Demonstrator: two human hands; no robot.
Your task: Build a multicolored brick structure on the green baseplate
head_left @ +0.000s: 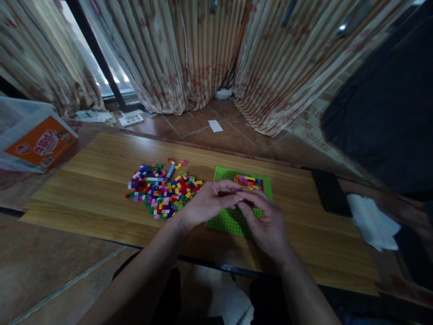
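My left hand and my right hand meet fingertip to fingertip above a green studded baseplate. Pinched between them is a tiny building brick, pinkish-purple where it shows and mostly covered by the fingers. Just beyond the fingertips, a block of multicoloured bricks in rows stands on the far part of the baseplate; my hands hide its near side. Left of my left hand lies a loose pile of small coloured bricks on the wooden tabletop.
At the far left stands a clear plastic box with an orange label. A dark flat object and white tissues lie to the right. Patterned curtains hang behind the table, and a white paper is on the tiled floor.
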